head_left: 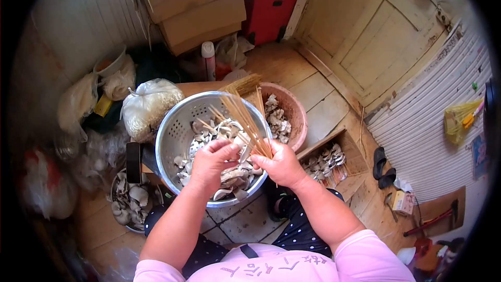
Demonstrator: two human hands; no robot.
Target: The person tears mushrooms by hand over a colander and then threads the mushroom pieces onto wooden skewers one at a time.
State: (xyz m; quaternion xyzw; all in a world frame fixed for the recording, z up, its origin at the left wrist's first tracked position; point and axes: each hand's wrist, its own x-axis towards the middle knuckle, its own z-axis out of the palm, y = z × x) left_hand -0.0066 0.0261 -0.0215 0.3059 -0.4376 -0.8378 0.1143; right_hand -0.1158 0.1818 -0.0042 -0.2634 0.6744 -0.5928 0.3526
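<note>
My right hand [279, 163] is closed around a fanned bundle of thin wooden skewers [244, 120], their far ends pointing up and away. Close beside it, my left hand [213, 162] has its fingers curled in toward the thumb; whatever they hold, if anything, is hidden. Both hands are above a large metal colander [169, 125] containing torn grey-white oyster mushrooms [235, 177]. Some loose skewers seem to lie over the mushrooms.
Behind the colander sits a pink basin [298, 120] with pale clumps. A box [355, 151] at right holds skewered mushroom pieces. More mushrooms fill a smaller basket [133, 198] at lower left. Nearby are a stuffed plastic bag [148, 107], a spray can [208, 60] and black slippers [383, 169].
</note>
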